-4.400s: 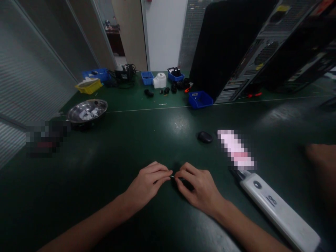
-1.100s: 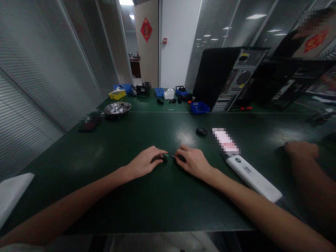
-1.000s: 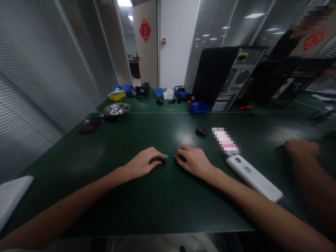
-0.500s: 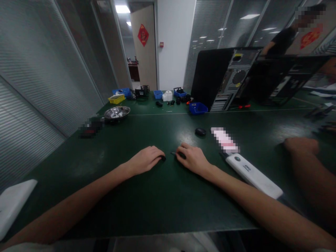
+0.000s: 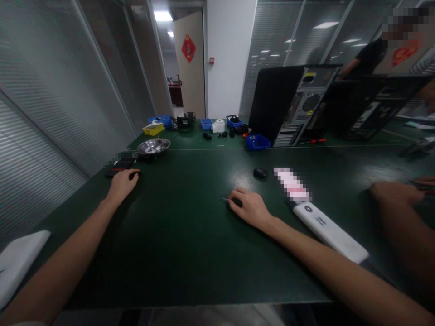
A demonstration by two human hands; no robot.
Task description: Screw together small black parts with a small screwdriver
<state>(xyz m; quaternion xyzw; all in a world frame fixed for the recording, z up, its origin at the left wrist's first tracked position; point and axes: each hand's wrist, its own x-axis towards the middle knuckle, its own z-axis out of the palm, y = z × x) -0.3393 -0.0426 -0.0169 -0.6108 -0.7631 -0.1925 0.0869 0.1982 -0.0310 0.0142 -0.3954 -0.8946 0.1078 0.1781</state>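
Green table point(image 5: 183, 235), front edge point(image 5: 204, 305), left hand point(image 5: 123, 184), wide gap, right hand point(image 5: 250, 206)

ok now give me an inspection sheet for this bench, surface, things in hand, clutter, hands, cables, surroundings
Surface: green tabletop, pale line across it, glare in places
Things in hand: thin pointed tip; small dark piece, type unclear
Clutter: black mouse-shaped object, white device, metal bowl with pale bits, yellow tray, dark-blue bin
Hands: left hand holds the dark piece; right hand is closed, the tip sticking out
Cables: black cabling beside a black box, far end
Surroundings: computer tower, open door, another person's arm at right
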